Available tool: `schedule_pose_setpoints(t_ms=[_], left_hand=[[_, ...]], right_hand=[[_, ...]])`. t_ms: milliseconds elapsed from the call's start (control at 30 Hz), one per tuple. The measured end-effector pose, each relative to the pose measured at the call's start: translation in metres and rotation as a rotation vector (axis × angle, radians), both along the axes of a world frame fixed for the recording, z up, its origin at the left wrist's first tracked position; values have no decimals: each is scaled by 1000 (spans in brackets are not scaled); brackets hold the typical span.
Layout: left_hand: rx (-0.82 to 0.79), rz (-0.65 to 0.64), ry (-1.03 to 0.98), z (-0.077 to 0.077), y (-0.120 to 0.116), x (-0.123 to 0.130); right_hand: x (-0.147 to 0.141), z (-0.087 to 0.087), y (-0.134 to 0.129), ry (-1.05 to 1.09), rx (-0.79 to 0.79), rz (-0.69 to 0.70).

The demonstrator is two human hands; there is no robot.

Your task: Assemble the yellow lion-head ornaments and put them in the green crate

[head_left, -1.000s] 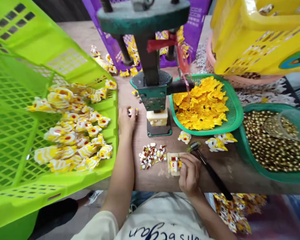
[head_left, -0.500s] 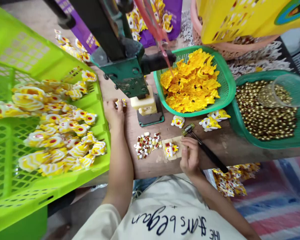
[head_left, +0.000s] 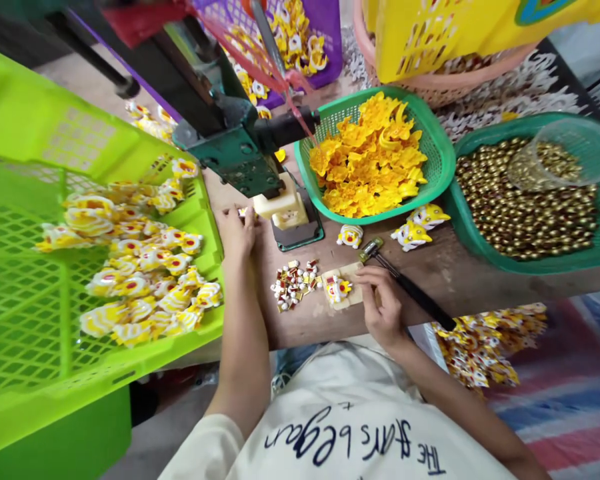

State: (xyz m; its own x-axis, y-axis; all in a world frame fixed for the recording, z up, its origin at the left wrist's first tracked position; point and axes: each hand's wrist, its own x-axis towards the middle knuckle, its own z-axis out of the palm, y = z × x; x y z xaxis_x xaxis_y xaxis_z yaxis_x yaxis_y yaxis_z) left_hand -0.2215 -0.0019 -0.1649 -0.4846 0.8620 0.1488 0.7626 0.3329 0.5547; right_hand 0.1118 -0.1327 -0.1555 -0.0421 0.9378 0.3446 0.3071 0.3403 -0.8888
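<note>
My left hand (head_left: 237, 233) is on the table left of the press, closed around a small white-and-yellow figure piece (head_left: 243, 212) that its fingers partly cover. At the right edge of a beige block (head_left: 353, 299), my right hand (head_left: 383, 307) rests with loosely bent fingers and a gap between thumb and forefinger. On that block lies a white, yellow and red figure piece (head_left: 337, 288). Just left of it is a heap of small white, red and gold parts (head_left: 294, 283). A black-handled hammer (head_left: 410, 287) lies beyond my right hand.
A green press (head_left: 240, 157) stands over a cream mould (head_left: 285, 203). At left is a lime crate (head_left: 25, 320) of figure pieces. Green baskets hold yellow parts (head_left: 373, 160) and gold beads (head_left: 525, 207). Loose figures (head_left: 350, 235) lie near the hammer.
The view has shifted slightly. My left thumb now shows beside the small piece, against my fingers. My right hand stays at the block, its thumb and forefinger a little further apart.
</note>
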Motion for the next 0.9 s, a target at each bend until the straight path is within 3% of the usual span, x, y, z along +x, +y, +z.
schedule_pose_setpoints(t_ms=[133, 200, 267, 367, 433, 500, 600, 733, 900], left_hand=[[60, 60, 23, 25, -35, 21], [105, 1, -30, 35, -65, 41], [82, -189, -137, 41, -97, 68], [-31, -586, -253, 38, -136, 110], [-31, -730, -243, 31, -148, 132], [-2, -776, -229, 22, -151, 145], [38, -757, -271, 13, -148, 151], [59, -731, -324, 6, -148, 150], [80, -642, -416, -4, -152, 154]], right_hand=[[29, 0, -12, -299, -22, -91], [50, -1, -16, -551, -79, -199], [70, -2, -18, -820, -139, -268], [95, -2, -19, -1056, -149, -221], [104, 1, -20, -1052, -160, -157], [108, 10, -25, -963, -207, -103], [103, 33, -36, -756, -259, -21], [83, 57, -49, -575, -216, 126], [68, 58, -50, -642, -170, 233]])
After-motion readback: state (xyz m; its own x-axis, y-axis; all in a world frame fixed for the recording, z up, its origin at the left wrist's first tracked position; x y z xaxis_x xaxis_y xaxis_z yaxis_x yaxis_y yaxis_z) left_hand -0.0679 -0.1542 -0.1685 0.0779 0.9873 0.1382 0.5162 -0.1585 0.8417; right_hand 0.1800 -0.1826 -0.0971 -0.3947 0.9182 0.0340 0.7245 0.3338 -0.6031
